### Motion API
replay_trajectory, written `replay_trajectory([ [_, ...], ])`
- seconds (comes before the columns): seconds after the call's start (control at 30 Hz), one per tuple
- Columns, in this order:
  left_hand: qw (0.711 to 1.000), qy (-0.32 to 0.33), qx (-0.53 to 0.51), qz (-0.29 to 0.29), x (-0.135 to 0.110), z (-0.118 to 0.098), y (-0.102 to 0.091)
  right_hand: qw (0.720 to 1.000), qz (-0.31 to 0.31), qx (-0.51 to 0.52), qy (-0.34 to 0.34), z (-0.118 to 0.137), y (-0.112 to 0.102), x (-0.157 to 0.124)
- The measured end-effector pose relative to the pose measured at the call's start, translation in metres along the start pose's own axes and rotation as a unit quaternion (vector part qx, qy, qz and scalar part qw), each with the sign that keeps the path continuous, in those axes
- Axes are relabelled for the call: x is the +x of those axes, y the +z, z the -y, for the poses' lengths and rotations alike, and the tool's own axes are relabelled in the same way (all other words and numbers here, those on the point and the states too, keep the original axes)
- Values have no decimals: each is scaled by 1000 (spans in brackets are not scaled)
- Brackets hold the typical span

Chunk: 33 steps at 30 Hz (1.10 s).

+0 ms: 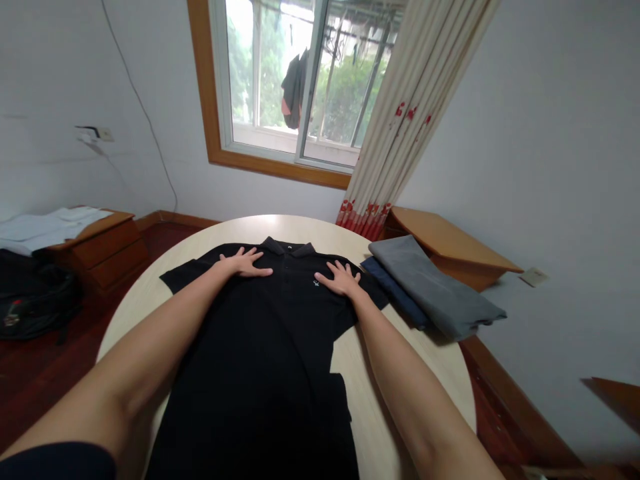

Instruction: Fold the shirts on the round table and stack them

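A black polo shirt (270,347) lies spread out, front side up, with its collar toward the window and a small pale logo on the chest. My left hand (245,262) rests flat on the shirt near the shoulder left of the collar, fingers spread. On the other side of the collar, my right hand (341,277) lies on the chest just beside the logo, its fingers also apart. Neither hand grips the cloth. The shirt's lower end runs out of view at the bottom.
A round pale table (440,387) carries the shirt. At its right edge lie folded grey trousers (433,287) over a dark blue folded garment (395,293). Beyond stand a wooden cabinet (450,233), a curtain (400,113) and a window. A wooden nightstand (107,250) is on the left.
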State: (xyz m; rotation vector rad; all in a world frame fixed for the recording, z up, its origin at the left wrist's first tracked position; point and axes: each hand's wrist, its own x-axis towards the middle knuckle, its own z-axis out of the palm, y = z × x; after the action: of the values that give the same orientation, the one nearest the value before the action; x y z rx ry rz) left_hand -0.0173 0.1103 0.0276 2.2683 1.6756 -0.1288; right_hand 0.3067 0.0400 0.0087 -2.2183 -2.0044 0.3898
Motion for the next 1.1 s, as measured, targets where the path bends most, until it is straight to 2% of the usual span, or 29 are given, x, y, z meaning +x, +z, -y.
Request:
replay_trajectory([
  [0.23, 998, 5, 12, -66, 49, 16, -1, 999, -19, -14, -29, -9, -6, 70],
  [0.4, 996, 18, 34, -86, 75, 30, -5, 999, -29, -17, -41, -21, -11, 112],
  [0.57, 993, 8, 40, -107, 93, 63, -13, 997, -53, -27, -46, -38, -10, 137],
  [0.67, 992, -4, 47, -116, 100, 74, -18, 997, -48, -40, -38, -37, -12, 141],
  [0.73, 992, -15, 55, -115, 102, 66, -21, 997, -39, -60, -20, -21, -15, 137],
  [0.8, 991, -32, 69, -111, 99, 44, -21, 995, -39, -85, -16, 6, -14, 127],
  [0.87, 990, -30, 78, -111, 88, 11, -14, 992, -51, -95, -63, 38, -8, 112],
  [0.93, 991, 25, 55, -116, 71, -19, -1, 990, -40, -62, -124, 61, 1, 93],
  [1.0, 994, 64, 32, -88, 51, -33, 14, 988, -12, -37, -149, 67, 9, 75],
  [1.03, 994, 67, 33, -78, 41, -32, 20, 989, -12, -33, -145, 62, 12, 68],
  [1.1, 994, 47, 43, -94, 25, -15, 25, 994, -33, -28, -101, 40, 11, 56],
])
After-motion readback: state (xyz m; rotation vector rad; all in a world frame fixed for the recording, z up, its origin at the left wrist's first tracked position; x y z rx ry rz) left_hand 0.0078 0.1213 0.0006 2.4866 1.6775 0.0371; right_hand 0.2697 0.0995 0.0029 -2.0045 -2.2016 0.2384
